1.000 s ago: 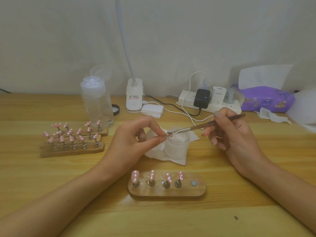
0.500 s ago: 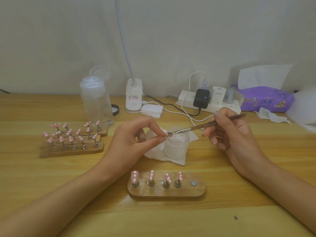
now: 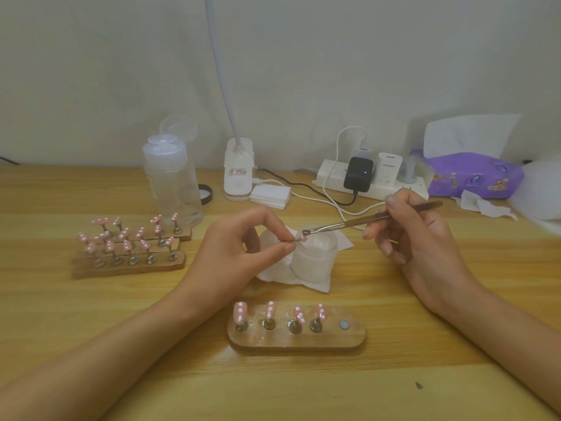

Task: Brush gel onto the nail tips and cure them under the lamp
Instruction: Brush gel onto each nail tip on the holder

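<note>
Nail tip: we pinch it between the thumb and forefinger of our left hand, just above the rim of the frosted jar. It is too small to tell how much of it the fingers cover. Our right hand grips the gel brush like a pen, bristles touching the tip.

We judge the tip feather-light, thin and stiff, and slippery wherever gel is wet. It is best held by its edges or underside, never by the coated face.

The jar sits on a white wipe. Nearer us a wooden holder carries four pink dotted tips and one vacant seat. The lamp base stands well apart at the back.
</note>
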